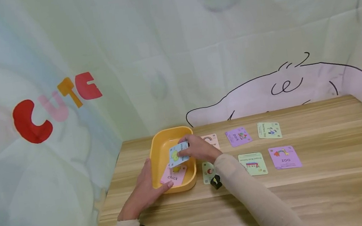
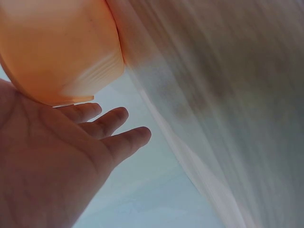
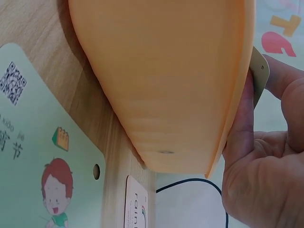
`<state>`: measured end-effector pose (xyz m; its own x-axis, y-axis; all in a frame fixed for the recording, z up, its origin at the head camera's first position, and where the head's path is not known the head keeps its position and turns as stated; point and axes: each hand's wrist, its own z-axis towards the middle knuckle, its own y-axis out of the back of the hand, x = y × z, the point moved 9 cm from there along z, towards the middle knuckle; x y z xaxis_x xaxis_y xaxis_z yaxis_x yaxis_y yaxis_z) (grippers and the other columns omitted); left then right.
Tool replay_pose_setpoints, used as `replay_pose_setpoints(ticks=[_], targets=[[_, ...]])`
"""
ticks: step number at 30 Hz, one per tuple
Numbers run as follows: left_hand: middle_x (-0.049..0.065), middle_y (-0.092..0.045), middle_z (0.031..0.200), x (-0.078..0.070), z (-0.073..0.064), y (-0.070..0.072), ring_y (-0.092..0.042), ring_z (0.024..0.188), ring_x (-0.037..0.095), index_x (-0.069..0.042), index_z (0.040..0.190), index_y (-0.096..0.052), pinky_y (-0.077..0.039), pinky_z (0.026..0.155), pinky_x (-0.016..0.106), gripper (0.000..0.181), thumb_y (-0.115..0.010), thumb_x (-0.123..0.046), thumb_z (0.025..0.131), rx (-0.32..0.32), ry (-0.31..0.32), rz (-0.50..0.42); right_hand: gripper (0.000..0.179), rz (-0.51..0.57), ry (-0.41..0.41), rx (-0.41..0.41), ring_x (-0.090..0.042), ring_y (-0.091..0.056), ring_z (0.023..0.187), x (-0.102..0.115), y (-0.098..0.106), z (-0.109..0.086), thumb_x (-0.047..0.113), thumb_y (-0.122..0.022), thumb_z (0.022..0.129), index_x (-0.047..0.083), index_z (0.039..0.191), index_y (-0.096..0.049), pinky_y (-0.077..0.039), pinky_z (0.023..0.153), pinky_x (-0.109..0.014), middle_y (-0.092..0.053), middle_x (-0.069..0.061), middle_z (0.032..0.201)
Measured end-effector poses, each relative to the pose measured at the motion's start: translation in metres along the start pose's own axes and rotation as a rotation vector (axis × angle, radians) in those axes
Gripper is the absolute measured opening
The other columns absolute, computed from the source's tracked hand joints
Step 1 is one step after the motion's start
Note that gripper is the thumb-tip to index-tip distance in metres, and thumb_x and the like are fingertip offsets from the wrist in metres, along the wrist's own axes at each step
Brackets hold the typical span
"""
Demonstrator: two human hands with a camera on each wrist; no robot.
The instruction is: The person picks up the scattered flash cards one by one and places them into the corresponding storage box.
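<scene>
1. on my head feed, the right hand (image 1: 200,148) pinches a blue card (image 1: 175,159) between thumb and fingers, over the inside of a yellow tray (image 1: 157,153); part of the card's printed word is covered.
2. a pink card (image 1: 179,173) reading "chick" lies in the tray's near end, partly overlapped by the blue one from where i look; i can't tell whether they touch.
3. the left hand (image 1: 144,187) lies against the tray's left side, its thumb at the near rim; my left wrist feed shows three fingers extended, unclenched, beside the tray.
4. right of the tray i see six cards on the wooden table (image 1: 341,146). far row: the rainbow card (image 1: 213,143), the park card (image 1: 238,137), the teachers' day card (image 1: 269,130).
5. near row: a green card (image 1: 207,174) with a red-haired child, partly hidden; the dragon boat festival card (image 1: 253,164); the zoo card (image 1: 285,157).
6. behind the table hangs a pale backdrop (image 1: 160,55).
</scene>
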<state>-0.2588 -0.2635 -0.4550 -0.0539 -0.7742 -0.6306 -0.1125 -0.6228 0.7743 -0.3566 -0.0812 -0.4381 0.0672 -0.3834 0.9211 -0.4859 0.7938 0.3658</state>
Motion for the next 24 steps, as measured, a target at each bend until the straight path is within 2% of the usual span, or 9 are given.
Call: replay_pose_setpoints(ticks=[5, 12, 24], targets=[[0.013, -0.006, 0.169, 0.0006, 0.0001, -0.0003, -0.018, 0.151, 0.036, -0.012, 0.163, 0.005, -0.021, 0.119, 0.063, 0.118, -0.073, -0.056, 0.086, 0.006, 0.009, 0.005, 0.039, 0.011, -0.005, 0.002, -0.019, -0.065, 0.097, -0.001, 0.0002, -0.0003, 0.027, -0.078, 0.09, 0.013, 0.123, -0.063, -0.053, 0.091, -0.035, -0.066, -0.001, 0.111], [0.013, -0.017, 0.165, -0.0015, 0.0005, 0.0004, -0.027, 0.146, 0.034, -0.012, 0.163, 0.001, -0.026, 0.118, 0.061, 0.117, -0.075, -0.055, 0.085, -0.006, -0.011, 0.009, 0.041, 0.009, -0.02, 0.002, -0.019, -0.066, 0.098, -0.0045, -0.0013, 0.001, 0.028, -0.078, 0.09, 0.014, 0.125, -0.063, -0.054, 0.091, -0.035, -0.066, -0.001, 0.112], [0.014, -0.011, 0.168, 0.0007, 0.0007, 0.0008, -0.022, 0.149, 0.036, -0.011, 0.163, 0.003, -0.022, 0.118, 0.063, 0.119, -0.075, -0.056, 0.085, -0.004, -0.012, 0.021, 0.041, 0.027, -0.002, -0.002, -0.018, -0.066, 0.097, -0.0034, -0.0005, 0.0004, 0.028, -0.078, 0.09, 0.014, 0.125, -0.062, -0.055, 0.09, -0.034, -0.066, -0.001, 0.111]])
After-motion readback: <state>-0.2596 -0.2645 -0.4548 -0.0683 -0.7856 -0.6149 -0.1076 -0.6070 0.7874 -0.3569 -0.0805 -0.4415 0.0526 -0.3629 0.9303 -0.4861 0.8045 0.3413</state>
